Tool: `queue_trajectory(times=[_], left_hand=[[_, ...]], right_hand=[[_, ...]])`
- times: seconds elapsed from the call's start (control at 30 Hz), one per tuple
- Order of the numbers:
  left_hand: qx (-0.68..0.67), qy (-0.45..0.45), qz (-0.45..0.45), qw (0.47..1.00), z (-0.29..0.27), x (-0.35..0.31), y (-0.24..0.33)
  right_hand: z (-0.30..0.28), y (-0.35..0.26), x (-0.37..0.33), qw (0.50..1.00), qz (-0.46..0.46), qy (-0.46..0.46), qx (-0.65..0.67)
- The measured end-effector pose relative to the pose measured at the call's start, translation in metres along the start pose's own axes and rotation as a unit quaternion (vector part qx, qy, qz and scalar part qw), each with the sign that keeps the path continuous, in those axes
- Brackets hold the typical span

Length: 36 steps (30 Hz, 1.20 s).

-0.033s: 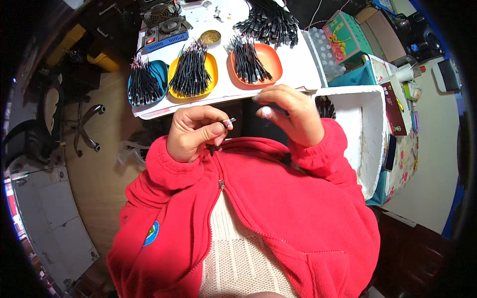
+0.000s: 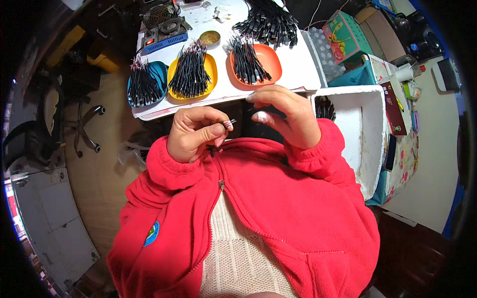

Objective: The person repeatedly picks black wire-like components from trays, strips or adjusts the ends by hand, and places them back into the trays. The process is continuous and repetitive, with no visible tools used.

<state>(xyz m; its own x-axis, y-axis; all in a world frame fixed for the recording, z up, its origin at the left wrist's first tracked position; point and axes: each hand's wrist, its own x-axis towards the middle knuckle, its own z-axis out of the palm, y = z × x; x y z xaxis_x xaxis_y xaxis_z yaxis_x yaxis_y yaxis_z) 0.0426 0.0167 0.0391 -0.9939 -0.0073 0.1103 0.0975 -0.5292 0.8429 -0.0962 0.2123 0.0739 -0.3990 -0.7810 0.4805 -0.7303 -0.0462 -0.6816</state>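
Between thumb and fingers, my left hand [image 2: 191,134] pinches a short black cable [image 2: 228,125] whose thin red and white wire ends point to the right. Most of the cable is hidden in the palm. To its right and apart from it hovers my right hand [image 2: 293,116], its thumb and fingers spread with nothing visible between them. White material covers the thumb tip, and a fingertip looks whitish too. Beyond the hands, bundles of black cables lie in a blue tray [image 2: 161,69], a yellow tray [image 2: 212,69] and an orange tray [image 2: 272,62] along the near table edge.
On the white table [image 2: 293,67] stand a blue heating device [image 2: 166,42], a small round tin [image 2: 209,37] and a large cable pile [image 2: 271,22]. A white foam box [image 2: 362,99] sits at right, with cables inside. A wheeled chair [image 2: 87,121] is at left.
My right hand has shifted slightly left, closer to the wire ends, with its thumb a little lower. My left hand has kept its grip on the cable.
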Motion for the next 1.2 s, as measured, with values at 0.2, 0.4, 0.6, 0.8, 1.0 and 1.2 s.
queue_trajectory(times=[0.2,0.4,0.6,0.8,1.0,1.2], left_hand=[[-0.021,0.010,-0.036,0.999,-0.001,0.001,-0.001],[0.397,0.037,0.089,0.913,0.006,0.005,0.007],[0.305,0.054,0.055,0.949,0.007,0.004,0.002],[-0.017,0.033,-0.050,0.998,-0.004,0.005,-0.007],[0.083,0.043,-0.046,0.995,0.006,0.004,-0.005],[0.446,0.015,0.126,0.886,0.009,0.003,0.000]], right_hand=[[0.025,-0.002,0.010,0.991,-0.107,0.017,0.074],[0.024,0.001,0.006,0.977,0.080,-0.052,0.189],[0.021,0.007,0.001,0.770,0.331,-0.122,0.533],[0.019,-0.008,0.004,0.996,-0.084,0.023,-0.002],[0.025,-0.005,-0.004,0.999,-0.046,0.007,-0.002],[0.029,0.000,-0.011,0.727,0.382,-0.093,0.563]])
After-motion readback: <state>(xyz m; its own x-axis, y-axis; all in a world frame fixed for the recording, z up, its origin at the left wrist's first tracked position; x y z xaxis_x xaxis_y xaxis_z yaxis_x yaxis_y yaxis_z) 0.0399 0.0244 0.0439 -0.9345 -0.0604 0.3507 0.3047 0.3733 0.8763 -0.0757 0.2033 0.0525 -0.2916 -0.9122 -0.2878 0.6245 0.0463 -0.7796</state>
